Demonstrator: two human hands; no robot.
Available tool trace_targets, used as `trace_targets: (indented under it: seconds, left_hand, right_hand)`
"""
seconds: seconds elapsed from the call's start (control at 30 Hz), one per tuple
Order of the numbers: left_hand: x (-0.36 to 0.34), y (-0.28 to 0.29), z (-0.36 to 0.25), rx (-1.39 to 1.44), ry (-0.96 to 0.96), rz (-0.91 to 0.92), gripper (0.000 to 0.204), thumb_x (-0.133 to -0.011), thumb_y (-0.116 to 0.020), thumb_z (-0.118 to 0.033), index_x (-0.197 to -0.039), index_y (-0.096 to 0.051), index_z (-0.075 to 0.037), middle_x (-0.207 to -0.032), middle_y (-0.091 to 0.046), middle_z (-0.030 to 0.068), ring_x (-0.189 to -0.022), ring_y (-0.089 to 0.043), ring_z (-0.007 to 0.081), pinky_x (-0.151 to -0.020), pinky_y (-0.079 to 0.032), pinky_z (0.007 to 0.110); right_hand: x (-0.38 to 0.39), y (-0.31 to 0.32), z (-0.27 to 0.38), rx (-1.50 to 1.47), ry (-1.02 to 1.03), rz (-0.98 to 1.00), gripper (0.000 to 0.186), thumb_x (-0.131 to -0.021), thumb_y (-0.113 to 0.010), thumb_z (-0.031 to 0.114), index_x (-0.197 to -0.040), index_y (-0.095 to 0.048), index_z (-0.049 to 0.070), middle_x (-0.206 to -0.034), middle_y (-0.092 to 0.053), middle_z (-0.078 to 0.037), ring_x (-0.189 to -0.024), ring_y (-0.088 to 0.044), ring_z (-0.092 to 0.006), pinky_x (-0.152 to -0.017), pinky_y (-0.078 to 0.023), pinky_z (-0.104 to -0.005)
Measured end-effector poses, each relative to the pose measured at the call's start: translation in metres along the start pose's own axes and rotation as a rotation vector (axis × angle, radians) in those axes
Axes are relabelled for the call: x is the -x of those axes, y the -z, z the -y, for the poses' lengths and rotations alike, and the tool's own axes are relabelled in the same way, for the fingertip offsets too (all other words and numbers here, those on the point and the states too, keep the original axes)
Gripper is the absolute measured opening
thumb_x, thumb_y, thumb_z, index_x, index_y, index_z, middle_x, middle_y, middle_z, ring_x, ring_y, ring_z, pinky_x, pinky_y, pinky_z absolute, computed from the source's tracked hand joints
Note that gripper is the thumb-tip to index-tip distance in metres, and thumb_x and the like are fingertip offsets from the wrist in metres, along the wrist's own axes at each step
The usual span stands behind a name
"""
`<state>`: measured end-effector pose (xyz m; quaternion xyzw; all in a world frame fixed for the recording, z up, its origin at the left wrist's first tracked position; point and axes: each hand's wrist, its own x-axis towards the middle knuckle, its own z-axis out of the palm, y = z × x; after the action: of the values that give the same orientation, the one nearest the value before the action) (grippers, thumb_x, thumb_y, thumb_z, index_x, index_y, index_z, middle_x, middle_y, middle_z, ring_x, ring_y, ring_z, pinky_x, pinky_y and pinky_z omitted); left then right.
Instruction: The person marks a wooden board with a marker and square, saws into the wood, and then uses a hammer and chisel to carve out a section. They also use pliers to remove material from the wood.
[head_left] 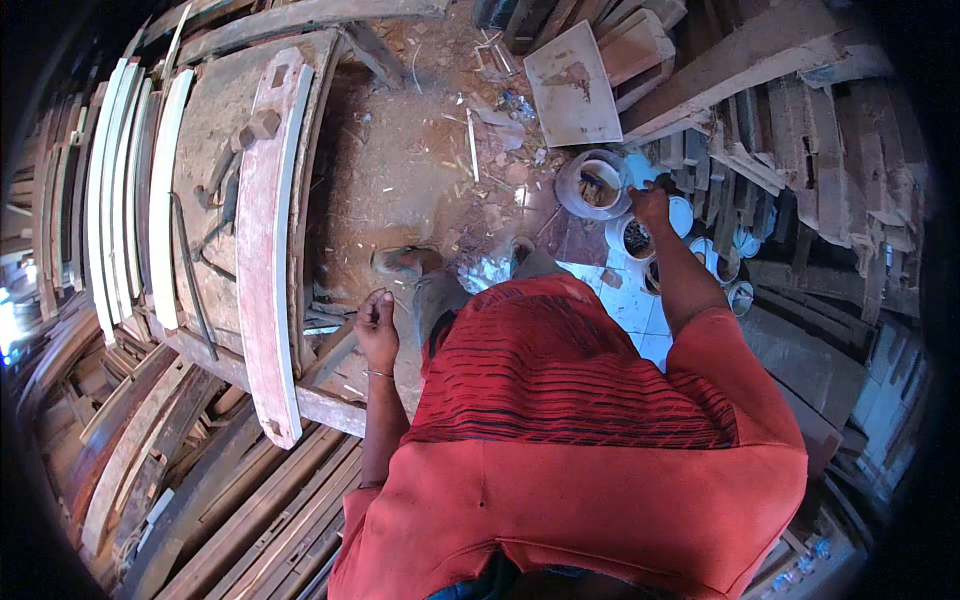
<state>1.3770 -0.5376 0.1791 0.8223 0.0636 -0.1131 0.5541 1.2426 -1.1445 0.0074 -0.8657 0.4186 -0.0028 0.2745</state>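
Observation:
Down at the left, my left hand [376, 325] hangs beside the bench with thumb and fingertips pinched together; what they hold, if anything, is too small to make out. My right hand [650, 205] reaches out at the rim of a pale plastic bucket [575, 185], its fingers bent around something dark that I cannot name. Below it sits a container [637, 240] full of small dark pieces. A long pinkish plank [265, 350] lies along the wooden bench [205, 110], with dark hand tools [215, 195] and a long metal bar [195, 280] beside it.
Pale strips [120, 200] lie at the far left, above stacked timber [280, 520]. More timber [820, 160] is piled at the right. A stained board [570, 80] leans beyond the buckets. The dirt floor [370, 180] is littered with scraps; white tiles [625, 315] show near the buckets.

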Motion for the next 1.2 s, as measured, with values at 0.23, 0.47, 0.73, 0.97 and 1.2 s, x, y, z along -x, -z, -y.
trace_targets:
  seconds: [0.23,0.47,0.73,0.97,1.2]
  left_hand:
    - [0.026,0.018,0.000,-0.041,-0.022,-0.158,0.025,-0.100,-0.069,-0.020,-0.110,-0.071,0.003,-0.093,-0.069,0.0013,-0.085,-0.060,0.0094,-0.081,-0.049,0.026]
    - [0.027,0.046,0.010,0.059,0.116,-0.297,0.030,-0.099,-0.070,-0.022,-0.115,-0.070,0.003,-0.105,-0.074,0.0054,-0.094,-0.065,0.0104,-0.085,-0.052,0.028]
    - [0.009,0.114,0.020,0.104,0.137,-0.477,0.026,-0.095,-0.074,-0.020,-0.112,-0.072,0.000,-0.096,-0.075,0.0121,-0.088,-0.070,0.0174,-0.081,-0.055,0.033]
    - [-0.013,0.193,0.008,-0.088,0.047,-0.629,0.025,-0.094,-0.073,-0.018,-0.111,-0.072,0.000,-0.099,-0.074,0.0148,-0.088,-0.072,0.0238,-0.081,-0.056,0.034]
    - [-0.055,0.237,-0.008,-0.520,-0.133,-0.685,0.039,-0.086,-0.078,-0.022,-0.121,-0.068,-0.007,-0.121,-0.067,0.0123,-0.111,-0.063,0.0338,-0.096,-0.049,0.044]
  right_hand:
    - [0.000,-0.081,-0.053,0.720,0.618,0.398,0.034,-0.092,-0.059,0.038,-0.092,-0.078,0.010,-0.092,-0.075,-0.015,-0.088,-0.070,-0.0364,-0.086,-0.055,-0.0489]
    - [0.064,-0.104,0.235,0.171,0.675,0.640,0.050,-0.088,-0.071,0.040,-0.122,-0.068,0.004,-0.112,-0.072,-0.019,-0.106,-0.069,-0.0337,-0.097,-0.052,-0.0438]
    - [0.061,-0.134,0.610,-0.345,1.026,0.369,0.076,-0.083,-0.080,0.047,-0.141,-0.056,0.004,-0.135,-0.059,-0.028,-0.127,-0.057,-0.0408,-0.107,-0.047,-0.0456]
    - [0.020,-0.185,0.753,-0.105,1.066,0.015,0.068,-0.079,-0.086,0.034,-0.133,-0.058,0.005,-0.118,-0.068,-0.024,-0.106,-0.067,-0.0388,-0.094,-0.053,-0.0471]
    - [0.003,-0.185,0.810,0.002,0.961,0.378,0.068,-0.072,-0.089,0.045,-0.123,-0.065,0.005,-0.107,-0.073,-0.024,-0.107,-0.070,-0.0347,-0.093,-0.053,-0.0440]
